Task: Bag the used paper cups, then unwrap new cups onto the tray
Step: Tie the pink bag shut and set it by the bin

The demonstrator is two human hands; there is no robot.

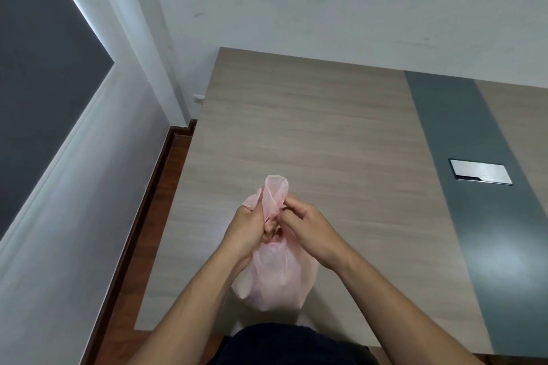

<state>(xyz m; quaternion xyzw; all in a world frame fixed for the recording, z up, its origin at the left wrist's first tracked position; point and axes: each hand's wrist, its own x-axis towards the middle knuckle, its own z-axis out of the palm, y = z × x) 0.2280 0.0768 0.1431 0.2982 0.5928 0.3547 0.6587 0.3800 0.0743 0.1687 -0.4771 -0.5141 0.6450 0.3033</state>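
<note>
We saw one pink bag (275, 278) on the table (326, 133); left hand (249, 228) and right hand (308, 228), fingers pinched tight on its two twisted handles.

The pink plastic bag (275, 275) was too cloudy to show its contents; its neck was hidden between the left hand (247, 231) and right hand (308, 231); the table (326, 133) ran off the right edge.
</note>
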